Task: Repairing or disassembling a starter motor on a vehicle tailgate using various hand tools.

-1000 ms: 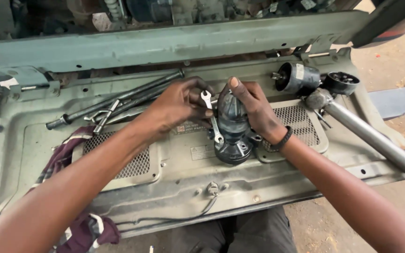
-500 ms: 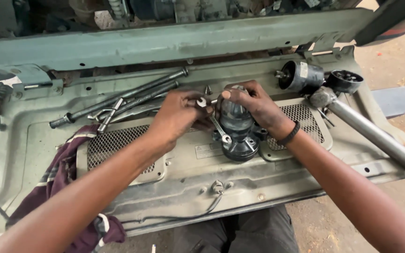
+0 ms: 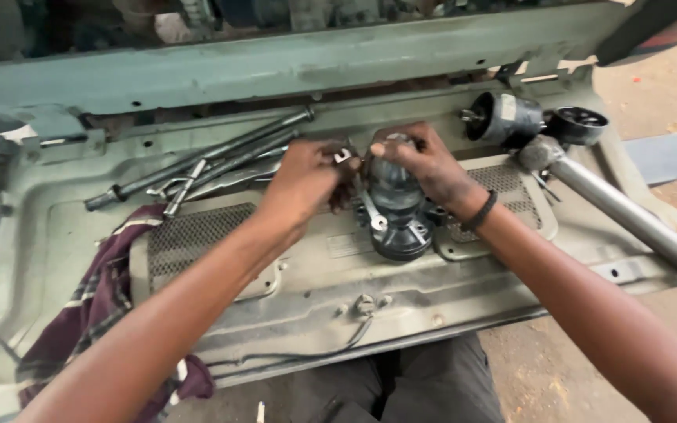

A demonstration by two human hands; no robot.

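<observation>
Left hand [image 3: 305, 178] wrapped around a small spanner [image 3: 344, 156], fingers clamped on it, right up against the top of the dark engine mount [image 3: 396, 205]. Right hand [image 3: 427, 168] gripped the mount's top, fingers closed over it. Mount stood roughly mid-panel on the grey-green metal panel [image 3: 72, 235], probably upright. Maroon rag [image 3: 95, 298] near the left edge.
</observation>
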